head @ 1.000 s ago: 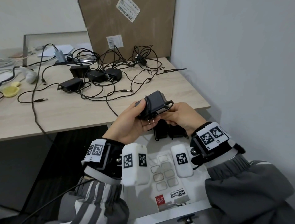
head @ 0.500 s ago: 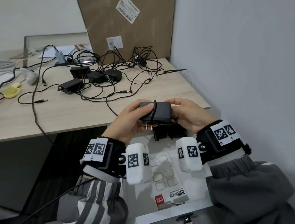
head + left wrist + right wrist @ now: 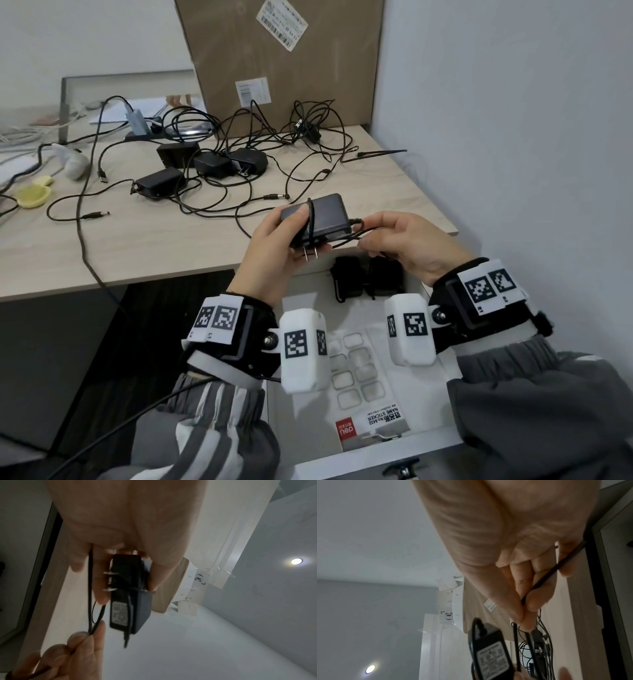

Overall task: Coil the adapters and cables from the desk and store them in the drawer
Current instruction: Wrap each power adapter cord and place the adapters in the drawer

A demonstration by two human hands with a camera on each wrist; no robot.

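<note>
Sleeves: grey with elastic cuffs; the left sleeve carries white stripes, the right sleeve is plain.
Wrist straps: black bands on both wrists, each fitted with a silver screw.
Camera pods: white rounded blocks.
Markings: black-and-white square tags.
Cable: thin black lead trailing from the left strap.
Hands: bare.

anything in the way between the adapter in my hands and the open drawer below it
Nothing visible: the adapter sits above the open drawer. Two adapters lie at its back; the nearer floor holds only a flat sticker sheet.
</note>
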